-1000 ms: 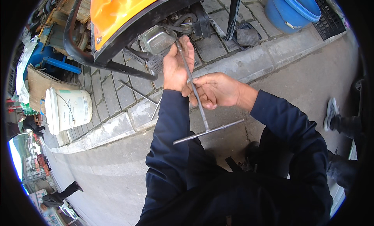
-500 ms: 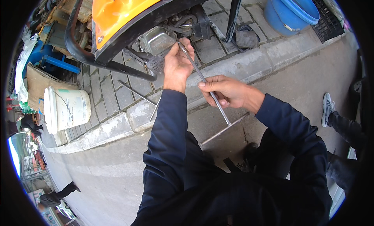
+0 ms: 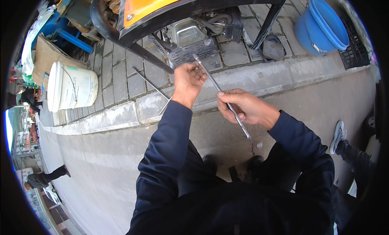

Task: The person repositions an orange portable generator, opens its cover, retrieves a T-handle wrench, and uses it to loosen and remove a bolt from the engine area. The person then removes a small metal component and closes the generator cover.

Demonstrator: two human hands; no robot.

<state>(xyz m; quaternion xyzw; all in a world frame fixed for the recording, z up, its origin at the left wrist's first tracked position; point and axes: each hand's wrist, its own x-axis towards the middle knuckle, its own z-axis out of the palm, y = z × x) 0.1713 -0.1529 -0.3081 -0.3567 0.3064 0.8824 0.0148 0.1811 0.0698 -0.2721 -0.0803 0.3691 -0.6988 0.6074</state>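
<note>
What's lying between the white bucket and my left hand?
In the head view, a metal T-handle wrench lies there, across the grey pavers and curb.

- Two hands (image 3: 189, 85) (image 3: 249, 108) are seen before one engine (image 3: 187, 32).
- Two metal rods (image 3: 211, 78) (image 3: 151, 84) are shown near the engine.
- Two buckets (image 3: 79, 87) (image 3: 314, 28) are pictured flanking it.

Smooth, glossy metal rod (image 3: 211, 78)
</note>
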